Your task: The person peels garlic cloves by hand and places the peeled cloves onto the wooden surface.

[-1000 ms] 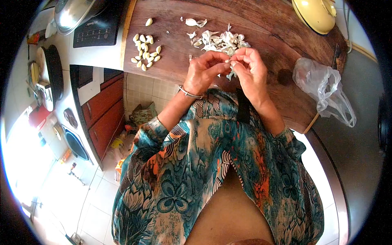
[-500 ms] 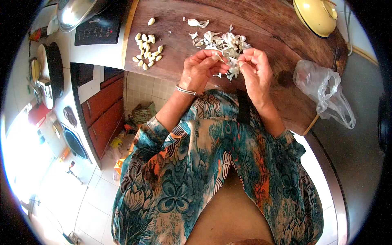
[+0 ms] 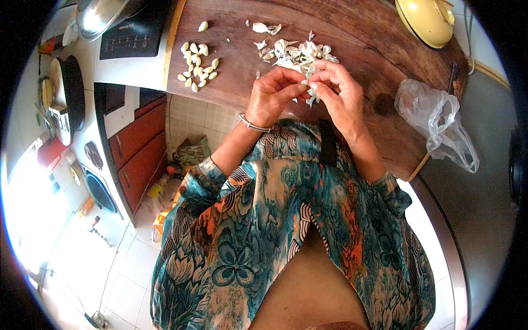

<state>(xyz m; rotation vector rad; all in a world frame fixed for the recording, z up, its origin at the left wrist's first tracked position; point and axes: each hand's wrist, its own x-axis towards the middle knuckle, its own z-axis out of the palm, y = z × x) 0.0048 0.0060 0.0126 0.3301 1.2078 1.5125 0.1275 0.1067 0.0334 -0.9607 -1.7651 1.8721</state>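
Observation:
My left hand [image 3: 273, 98], with a bracelet at the wrist, is closed in a pinch over the wooden counter. Its fingertips meet those of my right hand [image 3: 342, 94], also pinched. Between them is a small pale garlic clove [image 3: 306, 83], mostly hidden by the fingers. Just beyond my hands lies a heap of papery garlic skins [image 3: 300, 54], some showing beneath the fingers. Several smooth peeled garlic cloves [image 3: 197, 61] are grouped to the left, with one single clove [image 3: 203, 26] above them.
A crumpled clear plastic bag [image 3: 432, 110] lies at the right of the wooden counter [image 3: 231, 60]. Near the far right edge sits a yellow enamel bowl [image 3: 421, 25]. At the left are a black cooktop [image 3: 132, 41] and a metal pan [image 3: 102, 19]. Red-brown drawers [image 3: 135, 137] stand below.
My hands have come together, the fingertips now meeting at the small clove. Loose skin that hung between the fingers no longer shows. The peeled cloves stay in their group.

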